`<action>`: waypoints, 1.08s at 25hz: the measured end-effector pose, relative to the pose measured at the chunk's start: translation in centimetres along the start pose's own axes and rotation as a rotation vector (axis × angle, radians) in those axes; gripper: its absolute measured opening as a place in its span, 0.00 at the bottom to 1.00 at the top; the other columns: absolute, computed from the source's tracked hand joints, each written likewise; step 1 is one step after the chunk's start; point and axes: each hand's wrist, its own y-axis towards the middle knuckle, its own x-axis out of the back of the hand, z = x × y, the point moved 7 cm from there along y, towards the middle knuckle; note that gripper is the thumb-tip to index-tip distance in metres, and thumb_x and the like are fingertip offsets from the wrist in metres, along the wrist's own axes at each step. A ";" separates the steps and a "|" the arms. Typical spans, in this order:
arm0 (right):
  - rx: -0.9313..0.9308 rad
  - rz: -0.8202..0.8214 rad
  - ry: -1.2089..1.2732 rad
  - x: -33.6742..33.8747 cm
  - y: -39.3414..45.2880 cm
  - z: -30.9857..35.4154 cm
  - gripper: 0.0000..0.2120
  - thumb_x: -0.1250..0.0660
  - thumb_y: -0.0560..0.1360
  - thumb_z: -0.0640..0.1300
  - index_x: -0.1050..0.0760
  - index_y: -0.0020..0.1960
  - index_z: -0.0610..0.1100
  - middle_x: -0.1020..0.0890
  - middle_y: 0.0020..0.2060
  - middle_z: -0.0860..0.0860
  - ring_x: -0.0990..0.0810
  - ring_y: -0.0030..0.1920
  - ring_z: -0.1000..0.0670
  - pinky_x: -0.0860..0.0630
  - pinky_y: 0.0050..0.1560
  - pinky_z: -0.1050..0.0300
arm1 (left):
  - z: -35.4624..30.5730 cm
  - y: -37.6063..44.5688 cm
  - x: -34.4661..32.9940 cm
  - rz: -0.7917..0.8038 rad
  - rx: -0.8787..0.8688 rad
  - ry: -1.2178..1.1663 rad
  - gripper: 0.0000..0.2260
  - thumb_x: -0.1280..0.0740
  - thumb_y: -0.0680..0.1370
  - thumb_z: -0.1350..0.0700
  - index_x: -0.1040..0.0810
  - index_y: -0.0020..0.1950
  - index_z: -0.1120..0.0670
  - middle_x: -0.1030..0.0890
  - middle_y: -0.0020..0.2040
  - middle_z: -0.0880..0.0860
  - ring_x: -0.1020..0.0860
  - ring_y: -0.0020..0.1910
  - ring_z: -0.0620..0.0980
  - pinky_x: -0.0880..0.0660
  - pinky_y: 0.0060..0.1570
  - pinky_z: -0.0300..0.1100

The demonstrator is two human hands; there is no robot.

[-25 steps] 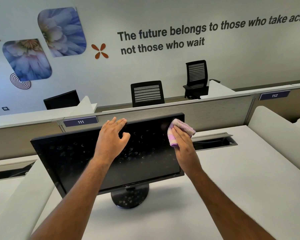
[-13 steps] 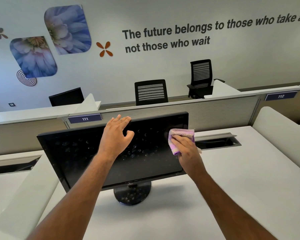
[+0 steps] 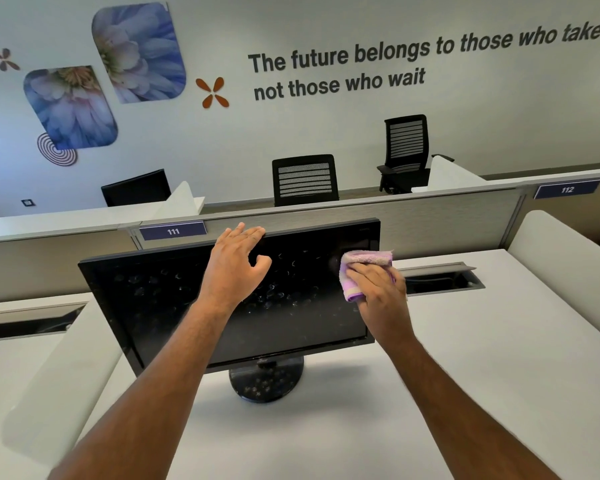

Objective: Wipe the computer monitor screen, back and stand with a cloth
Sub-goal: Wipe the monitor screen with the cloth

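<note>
The wall [image 3: 326,133] bears dark lettering in two lines: "The future belongs to those who take a…", cut off at the right edge, and below it "not those who wait". On the partition [image 3: 430,216] top edge, a dark plate [image 3: 172,231] reads "111"; another plate [image 3: 567,189] toward the right reads "112". Small marks on the monitor [image 3: 187,306] bezel are too small to read.

Two bare forearms reach out from where the person stands — no sleeves, no watch, no bracelet, no rings on either. Fine dark hair runs along both forearms toward the wrists. The left hand [image 3: 234,268] and right hand [image 3: 378,289] are ungloved — nails short, knuckles creased, tendons showing on their backs
</note>
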 end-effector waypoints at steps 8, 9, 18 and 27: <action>-0.114 -0.018 0.028 0.9 2.7 0.2 0.31 0.25 0.74 0.35 0.27 0.75 0.45 0.33 0.78 0.44 0.37 0.79 0.43 0.25 0.70 0.43 | 0.3 0.0 0.0 -0.003 0.003 -0.009 0.24 0.32 0.81 0.54 0.26 0.77 0.54 0.24 0.75 0.51 0.35 0.80 0.50 0.51 0.81 0.43; -0.106 -0.004 0.021 0.3 1.9 0.2 0.32 0.25 0.74 0.35 0.28 0.76 0.46 0.34 0.79 0.45 0.38 0.80 0.43 0.28 0.73 0.42 | 0.2 0.0 0.0 -0.002 0.003 -0.010 0.24 0.32 0.80 0.54 0.26 0.77 0.54 0.24 0.75 0.51 0.35 0.80 0.50 0.51 0.81 0.42; -0.122 -0.020 0.109 0.5 3.2 0.7 0.33 0.27 0.76 0.34 0.33 0.79 0.42 0.31 0.78 0.46 0.36 0.79 0.45 0.35 0.78 0.44 | 0.6 0.1 -0.1 -0.003 0.007 -0.006 0.24 0.32 0.81 0.53 0.27 0.78 0.54 0.25 0.76 0.51 0.35 0.81 0.49 0.52 0.81 0.41; 0.081 0.104 0.160 -2.1 1.1 1.1 0.39 0.27 0.72 0.26 0.36 0.79 0.38 0.34 0.79 0.45 0.40 0.81 0.44 0.50 0.82 0.53 | 0.9 0.4 -0.5 0.012 -0.015 0.034 0.25 0.37 0.84 0.43 0.28 0.78 0.53 0.25 0.76 0.50 0.35 0.80 0.49 0.46 0.83 0.48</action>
